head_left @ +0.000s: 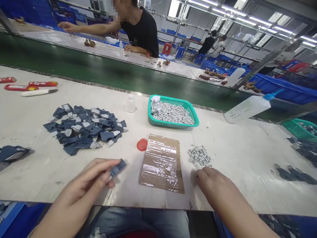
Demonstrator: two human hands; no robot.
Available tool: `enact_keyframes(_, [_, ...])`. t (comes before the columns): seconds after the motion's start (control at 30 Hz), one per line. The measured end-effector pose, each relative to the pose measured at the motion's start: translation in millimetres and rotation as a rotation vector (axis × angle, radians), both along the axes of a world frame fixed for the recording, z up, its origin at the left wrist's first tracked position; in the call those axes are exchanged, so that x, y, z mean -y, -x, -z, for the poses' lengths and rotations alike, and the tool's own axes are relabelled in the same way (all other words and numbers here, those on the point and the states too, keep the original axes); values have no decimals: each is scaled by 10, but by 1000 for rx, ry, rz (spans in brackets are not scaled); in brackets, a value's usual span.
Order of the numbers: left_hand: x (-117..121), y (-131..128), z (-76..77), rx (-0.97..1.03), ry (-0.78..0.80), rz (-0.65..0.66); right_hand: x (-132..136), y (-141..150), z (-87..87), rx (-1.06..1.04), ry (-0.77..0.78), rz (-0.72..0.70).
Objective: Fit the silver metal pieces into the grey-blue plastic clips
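Between the thumb and fingers of my left hand (95, 180) is a small dark blue-grey plastic part (118, 168), held above the table near its front edge. My right hand (213, 181) reaches down beside a small heap of tiny grey pieces (199, 156); its fingers are curled, and the fingertips are hidden from me. A piece of cardboard covered with clear tape (162, 163) lies between my two hands. Beyond my left hand spreads a pile of dark blue and light grey plastic parts (86, 127).
A green basket (173, 125) full of tiny grey pieces stands behind the cardboard. Nearby are a red cap (142, 144), a small clear bottle (130, 104) and a large white bottle (249, 108). A green conveyor belt (99, 72) runs behind; a co-worker (142, 29) sits across it.
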State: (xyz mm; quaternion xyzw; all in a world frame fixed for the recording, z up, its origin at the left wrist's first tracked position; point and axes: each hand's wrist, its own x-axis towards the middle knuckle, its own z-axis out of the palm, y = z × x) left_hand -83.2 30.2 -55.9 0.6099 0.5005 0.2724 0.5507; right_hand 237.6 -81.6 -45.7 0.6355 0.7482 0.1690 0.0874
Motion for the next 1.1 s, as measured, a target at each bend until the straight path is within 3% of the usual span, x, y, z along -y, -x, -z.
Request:
enact_keyframes(0.13, [194,-280,-85,449,544,-66,-77,17,-5,34,-6,-13])
enact_keyframes(0.27, [273,-436,-142,583,741,-26,-78,3,-19,34,9,-103])
enact_keyframes(0.63, [239,-535,-200,641,897,60,426,46,32,-424,-5,-9])
enact_keyframes(0.87, [265,-516,-187,588,915,58,520,185,-32,-525,-69,-100])
enact_keyframes(0.97, [297,-539,-191,596,912,59,611,181,62,-543,-103,-129])
enact_keyframes(1.1, [337,-595,-182,584,852,105,840,92,313,-511,-163,-178])
